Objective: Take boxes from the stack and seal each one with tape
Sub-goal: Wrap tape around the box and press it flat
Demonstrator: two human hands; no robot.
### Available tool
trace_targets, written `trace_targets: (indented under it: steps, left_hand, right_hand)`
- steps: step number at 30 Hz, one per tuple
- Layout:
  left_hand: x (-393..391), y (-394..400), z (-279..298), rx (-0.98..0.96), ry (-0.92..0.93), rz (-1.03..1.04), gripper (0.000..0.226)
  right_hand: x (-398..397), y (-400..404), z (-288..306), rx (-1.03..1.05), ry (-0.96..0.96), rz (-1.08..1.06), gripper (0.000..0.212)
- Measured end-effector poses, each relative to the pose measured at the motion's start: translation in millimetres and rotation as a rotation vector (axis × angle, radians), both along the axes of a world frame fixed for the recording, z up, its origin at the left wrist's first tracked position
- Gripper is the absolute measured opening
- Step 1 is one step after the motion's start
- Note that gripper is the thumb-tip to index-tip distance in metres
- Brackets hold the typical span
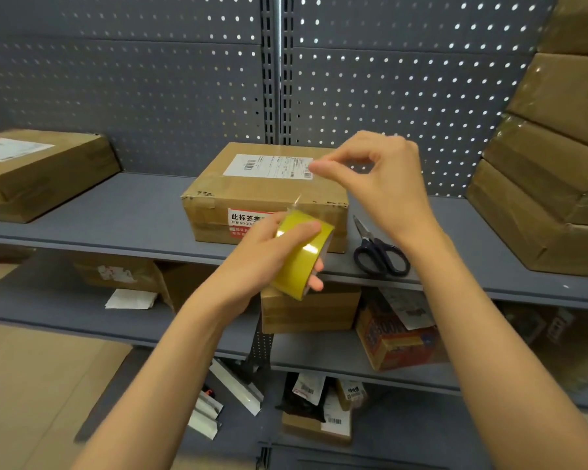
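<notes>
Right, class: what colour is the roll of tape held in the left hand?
Yellow: the roll of tape shows best in the head view.

Yellow tape roll (301,254); brown box (265,193), white label; scissors (381,254) seemingly navy-handled.

head view looks down, close over shelf (116,212).

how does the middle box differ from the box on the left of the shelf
The middle box looks taller and blockier; the left box is flatter and wider. The middle box carries a red and white sticker on its front as well as a white label on top; the left box shows only a top label. The middle box sits in front of the hands; the left box lies off to the side. Both are brown cardboard on the same grey shelf.
</notes>
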State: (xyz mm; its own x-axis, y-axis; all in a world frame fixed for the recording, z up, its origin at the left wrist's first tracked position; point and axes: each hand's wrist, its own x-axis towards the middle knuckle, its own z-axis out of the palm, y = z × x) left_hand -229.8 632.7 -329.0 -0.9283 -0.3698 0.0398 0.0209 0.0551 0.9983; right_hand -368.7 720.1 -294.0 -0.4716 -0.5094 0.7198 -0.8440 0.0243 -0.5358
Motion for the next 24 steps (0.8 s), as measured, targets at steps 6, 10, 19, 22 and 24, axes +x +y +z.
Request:
trace_targets:
  steps: [6, 10, 19, 22, 24]
  left_hand:
    - [-14, 6, -12, 0.131, -0.123, 0.101, 0.020]
    - [-17, 5, -14, 0.139, -0.153, 0.115, 0.024]
    - [-16, 16, -6, 0.169, -0.071, 0.057, 0.023]
    - [-18, 21, -1, 0.240, -0.057, 0.039, 0.013]
    - [-20, 21, -4, 0.232, -0.057, 0.052, 0.012]
  right_hand:
    - [0, -1, -12, 0.110, 0.244, -0.051, 0.027]
    - [0, -2, -11, 0.109, 0.337, -0.071, 0.028]
    - [-33, -19, 1, 0.216, 0.070, 0.071, 0.019]
    - [-45, -22, 7, 0.283, 0.047, 0.073, 0.015]
    - [-51, -24, 6, 0.317, 0.030, 0.080, 0.015]
